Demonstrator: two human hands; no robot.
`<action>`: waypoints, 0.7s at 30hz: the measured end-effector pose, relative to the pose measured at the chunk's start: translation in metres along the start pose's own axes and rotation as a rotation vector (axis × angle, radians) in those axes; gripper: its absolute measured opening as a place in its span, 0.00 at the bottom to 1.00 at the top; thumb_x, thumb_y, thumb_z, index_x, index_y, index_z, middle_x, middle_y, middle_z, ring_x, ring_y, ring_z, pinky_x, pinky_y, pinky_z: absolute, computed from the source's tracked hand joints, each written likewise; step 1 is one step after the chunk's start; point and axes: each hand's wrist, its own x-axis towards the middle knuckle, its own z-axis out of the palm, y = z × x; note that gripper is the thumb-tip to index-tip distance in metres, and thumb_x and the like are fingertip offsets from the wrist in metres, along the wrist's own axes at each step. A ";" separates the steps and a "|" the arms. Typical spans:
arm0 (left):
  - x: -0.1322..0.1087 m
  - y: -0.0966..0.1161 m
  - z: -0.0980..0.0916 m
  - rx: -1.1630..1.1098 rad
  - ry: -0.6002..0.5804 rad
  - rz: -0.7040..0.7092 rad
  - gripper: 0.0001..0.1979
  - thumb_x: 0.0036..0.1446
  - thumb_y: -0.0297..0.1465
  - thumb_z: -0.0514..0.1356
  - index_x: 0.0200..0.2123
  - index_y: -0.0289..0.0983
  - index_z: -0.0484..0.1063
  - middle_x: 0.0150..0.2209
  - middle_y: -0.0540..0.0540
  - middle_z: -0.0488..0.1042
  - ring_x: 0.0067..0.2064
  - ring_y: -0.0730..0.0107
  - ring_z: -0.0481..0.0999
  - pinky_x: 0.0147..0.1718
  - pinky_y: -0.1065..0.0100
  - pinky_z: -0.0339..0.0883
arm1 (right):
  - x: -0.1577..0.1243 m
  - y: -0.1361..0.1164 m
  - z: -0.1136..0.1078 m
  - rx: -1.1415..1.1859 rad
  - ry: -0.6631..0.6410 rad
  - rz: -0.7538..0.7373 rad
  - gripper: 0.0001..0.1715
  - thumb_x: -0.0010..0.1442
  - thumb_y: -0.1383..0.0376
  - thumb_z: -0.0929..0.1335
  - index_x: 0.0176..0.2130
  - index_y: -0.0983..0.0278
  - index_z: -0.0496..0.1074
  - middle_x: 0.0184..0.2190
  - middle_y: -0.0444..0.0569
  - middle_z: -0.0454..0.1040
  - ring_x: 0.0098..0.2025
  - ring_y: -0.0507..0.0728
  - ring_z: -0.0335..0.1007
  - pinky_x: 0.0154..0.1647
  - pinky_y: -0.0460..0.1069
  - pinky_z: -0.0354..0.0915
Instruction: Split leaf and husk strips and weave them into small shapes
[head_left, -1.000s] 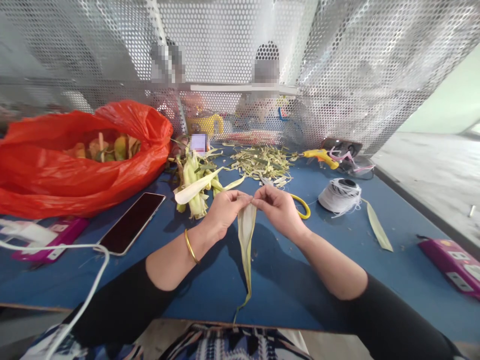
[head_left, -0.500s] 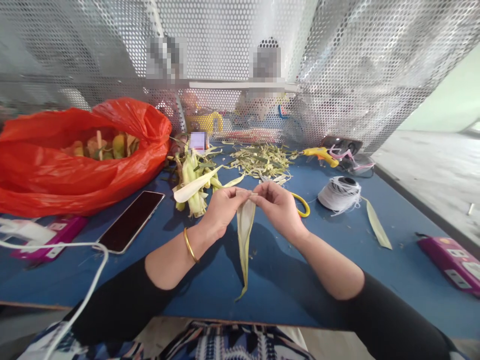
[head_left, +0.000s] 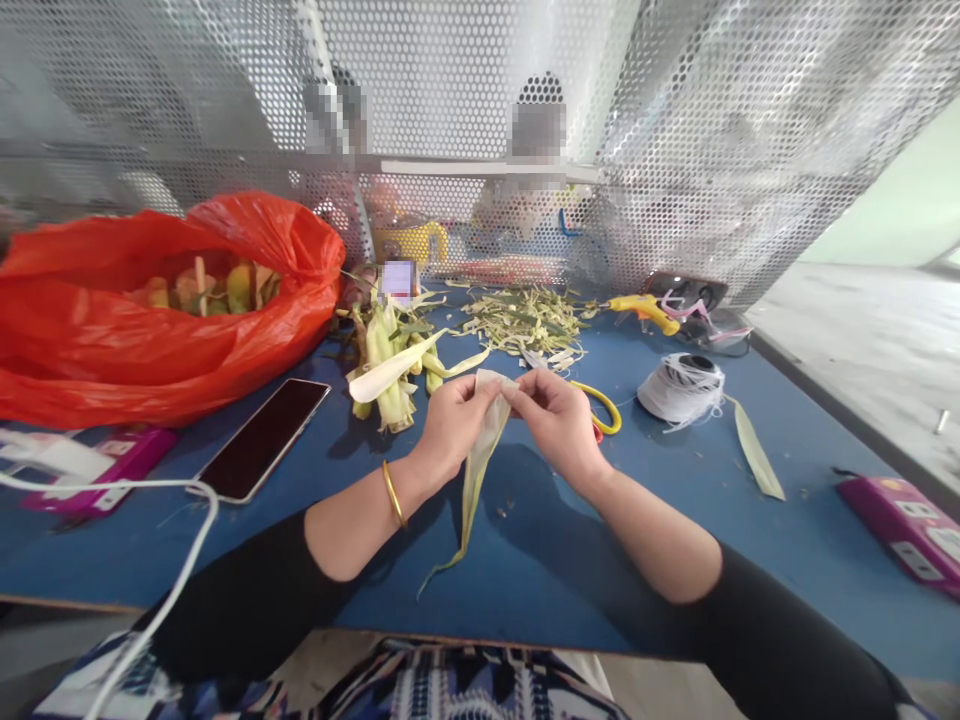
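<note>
A pale green corn husk (head_left: 480, 460) hangs between my hands, its thin tail trailing down to the left over the blue table. My left hand (head_left: 452, 420) pinches its upper part between thumb and fingers. Close beside it, my right hand (head_left: 556, 415) pinches the right side of the same top edge. Behind my left hand lies a heap of husks (head_left: 390, 375), and farther back is a pile of shredded husk (head_left: 525, 320). Scissors with a yellow handle (head_left: 611, 408) lie just beyond my right hand, partly hidden by it.
On the left are a red plastic bag (head_left: 292, 330), a phone (head_left: 262, 440) and a purple power strip (head_left: 135, 465) with a white cable. To the right are white string (head_left: 679, 390), a yellow glue gun (head_left: 645, 310), a loose husk (head_left: 757, 455) and another power strip (head_left: 904, 525). People sit behind the perforated screen (head_left: 480, 90).
The husk has tilted, its tail swinging left, and more of its top edge stands above my fingers. My left hand has turned slightly and moved a little right.
</note>
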 end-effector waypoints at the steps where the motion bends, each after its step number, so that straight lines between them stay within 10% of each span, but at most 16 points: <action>1: 0.000 0.000 0.000 -0.004 0.002 -0.004 0.10 0.48 0.36 0.62 0.25 0.34 0.73 0.21 0.52 0.69 0.23 0.76 0.64 0.22 0.73 0.56 | -0.002 -0.002 0.000 -0.075 0.016 -0.058 0.12 0.55 0.60 0.66 0.24 0.62 0.64 0.20 0.42 0.67 0.23 0.51 0.60 0.26 0.47 0.58; 5: 0.002 -0.003 -0.003 -0.031 -0.019 -0.033 0.12 0.47 0.38 0.62 0.23 0.35 0.70 0.19 0.54 0.65 0.23 0.76 0.61 0.22 0.72 0.54 | -0.006 -0.008 -0.001 -0.269 0.024 -0.260 0.09 0.57 0.64 0.65 0.26 0.61 0.64 0.24 0.44 0.68 0.27 0.52 0.62 0.30 0.47 0.59; 14: 0.007 -0.008 -0.006 0.126 0.036 0.074 0.12 0.50 0.39 0.59 0.24 0.35 0.71 0.22 0.52 0.67 0.25 0.73 0.63 0.24 0.71 0.55 | -0.002 0.005 0.008 -0.007 -0.092 0.045 0.15 0.52 0.60 0.68 0.22 0.61 0.58 0.17 0.38 0.60 0.21 0.49 0.56 0.23 0.46 0.55; 21: 0.011 -0.011 -0.010 0.291 0.053 0.160 0.16 0.52 0.41 0.57 0.21 0.36 0.68 0.18 0.54 0.60 0.23 0.74 0.57 0.22 0.70 0.49 | -0.009 -0.010 0.004 -0.213 0.004 -0.174 0.11 0.54 0.63 0.66 0.23 0.61 0.61 0.20 0.41 0.65 0.23 0.50 0.58 0.26 0.47 0.57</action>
